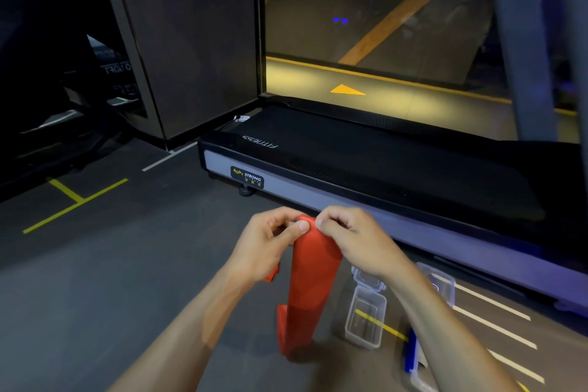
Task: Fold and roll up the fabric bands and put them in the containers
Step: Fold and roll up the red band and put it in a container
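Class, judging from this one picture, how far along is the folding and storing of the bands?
Done: nothing shows as stored; the open clear container looks empty. In hand: the left hand and right hand pinch the top of the red band, which hangs loose. Left: fold, roll and store it.

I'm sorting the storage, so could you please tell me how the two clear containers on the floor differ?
The near box is open and upright, its lid tipped back; the far box lies half hidden behind the right arm. The near one looks empty; the far one's contents cannot be told. Both are clear plastic.
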The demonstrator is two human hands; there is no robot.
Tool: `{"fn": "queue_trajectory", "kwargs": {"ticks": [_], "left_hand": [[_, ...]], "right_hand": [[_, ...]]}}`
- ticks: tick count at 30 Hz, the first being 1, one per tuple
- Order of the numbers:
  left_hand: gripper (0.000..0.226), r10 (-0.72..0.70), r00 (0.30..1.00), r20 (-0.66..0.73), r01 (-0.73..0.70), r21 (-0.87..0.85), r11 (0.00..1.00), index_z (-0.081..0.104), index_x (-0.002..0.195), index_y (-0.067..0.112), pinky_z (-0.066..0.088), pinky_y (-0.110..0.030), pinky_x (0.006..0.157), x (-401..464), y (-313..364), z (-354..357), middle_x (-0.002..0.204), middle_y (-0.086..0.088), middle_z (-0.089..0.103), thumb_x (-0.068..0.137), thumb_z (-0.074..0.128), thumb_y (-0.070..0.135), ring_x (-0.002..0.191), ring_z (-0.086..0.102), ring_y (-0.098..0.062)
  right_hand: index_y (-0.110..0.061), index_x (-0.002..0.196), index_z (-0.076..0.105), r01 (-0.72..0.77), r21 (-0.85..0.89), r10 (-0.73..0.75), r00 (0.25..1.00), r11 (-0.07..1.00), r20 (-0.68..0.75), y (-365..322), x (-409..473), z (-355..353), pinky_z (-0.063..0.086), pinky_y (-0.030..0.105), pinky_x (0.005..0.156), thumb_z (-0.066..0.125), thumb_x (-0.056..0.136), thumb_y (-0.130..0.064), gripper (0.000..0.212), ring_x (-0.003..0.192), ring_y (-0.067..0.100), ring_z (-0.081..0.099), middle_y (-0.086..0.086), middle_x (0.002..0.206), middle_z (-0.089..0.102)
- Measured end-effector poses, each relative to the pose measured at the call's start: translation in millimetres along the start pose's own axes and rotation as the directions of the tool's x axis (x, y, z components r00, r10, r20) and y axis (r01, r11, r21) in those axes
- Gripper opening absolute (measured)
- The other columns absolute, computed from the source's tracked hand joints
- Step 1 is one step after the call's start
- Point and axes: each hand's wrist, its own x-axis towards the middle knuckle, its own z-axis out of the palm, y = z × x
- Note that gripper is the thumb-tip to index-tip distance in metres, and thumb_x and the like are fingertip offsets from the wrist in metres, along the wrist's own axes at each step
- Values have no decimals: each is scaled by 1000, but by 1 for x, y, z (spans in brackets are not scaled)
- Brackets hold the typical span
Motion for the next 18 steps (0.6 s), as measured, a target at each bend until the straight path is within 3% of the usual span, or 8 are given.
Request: {"fn": "queue_trajectory", "kwargs": {"ticks": [4, 7, 9, 14, 18], "left_hand": [[11, -16, 1000, -10, 17, 32, 999, 76, 95, 13, 58, -36, 80, 1, -2, -1, 90, -19, 74, 97, 67, 9, 83, 70, -21], [12, -28, 1000, -10, 28, 9, 1000, 77, 97, 14, 58, -31, 80, 1, -1, -1, 92, -16, 76, 97, 66, 10, 84, 71, -19], [13, -37, 999, 2, 37, -26, 999, 76, 102, 13, 59, -33, 83, 0, 1, 1, 96, -16, 77, 98, 64, 11, 89, 73, -21], [13, -23, 1000, -16, 22, -71, 997, 77, 106, 13, 55, -55, 95, 2, -3, 2, 99, -25, 73, 96, 69, 14, 98, 73, -35], [22, -15, 1000, -15, 14, -119, 993, 78, 110, 16, 55, -55, 99, 5, -2, -1, 103, -19, 76, 90, 70, 21, 105, 70, -42]], "right_hand": [[-23, 89, 73, -8, 22, 7, 999, 1000, 49, 1, 0, -1, 54, 39, 78, 61, 100, -33, 19, 79, 11, 68, -7, 84, 74], [-22, 91, 73, 24, 11, -24, 999, 1000, 21, 2, -1, 0, 55, 48, 80, 64, 99, -34, 17, 80, 18, 69, 0, 85, 74], [-23, 89, 73, 28, 29, -28, 1000, 999, -8, 2, 0, 1, 55, 48, 79, 65, 98, -33, 16, 78, 18, 69, 0, 83, 74], [-22, 87, 74, 31, 101, -27, 999, 994, -36, -1, 4, 1, 52, 46, 73, 68, 98, -31, 15, 69, 11, 60, 6, 81, 72], [-22, 100, 74, 10, 282, -5, 1000, 959, -21, 0, 7, 0, 47, 38, 68, 70, 97, -22, 5, 70, 17, 58, 9, 78, 67]]}}
